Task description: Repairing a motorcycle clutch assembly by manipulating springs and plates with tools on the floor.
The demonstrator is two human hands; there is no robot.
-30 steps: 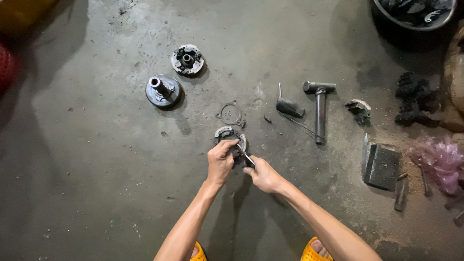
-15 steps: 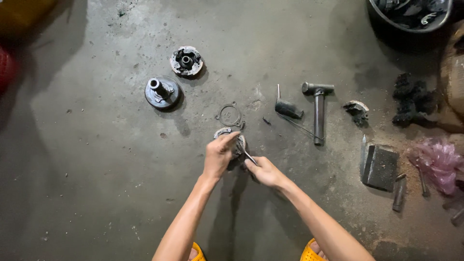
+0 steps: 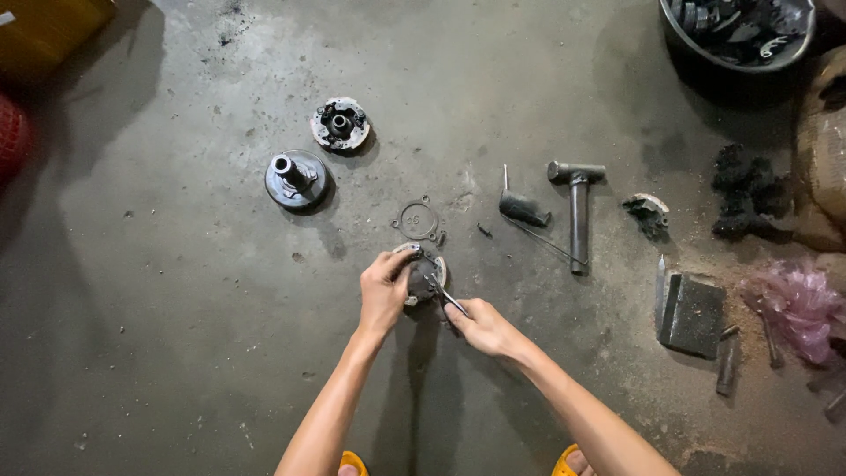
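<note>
Grey concrete floor (image 3: 159, 291), oil-stained, serves as the work surface. The left hand (image 3: 384, 289) is closed over the rim of a round metal clutch part (image 3: 425, 275) lying on the floor directly ahead of the person. The right hand (image 3: 480, 326) is closed around a thin metal tool (image 3: 443, 295) whose tip rests on the part's face.

Just beyond lies a thin ring gasket (image 3: 417, 219). Farther left sit a flanged hub with an upright shaft (image 3: 295, 176) and a round shoe assembly (image 3: 340, 124), apart from each other.

To the right lie a hammer (image 3: 577, 207), a small dark handle (image 3: 522, 208) and a metal block (image 3: 692, 310).

Top right, a dark round basin (image 3: 683, 48) holds mixed metal parts, individually indistinct. A pink plastic bag (image 3: 797, 304) lies at the right edge, contents not discernible.
</note>
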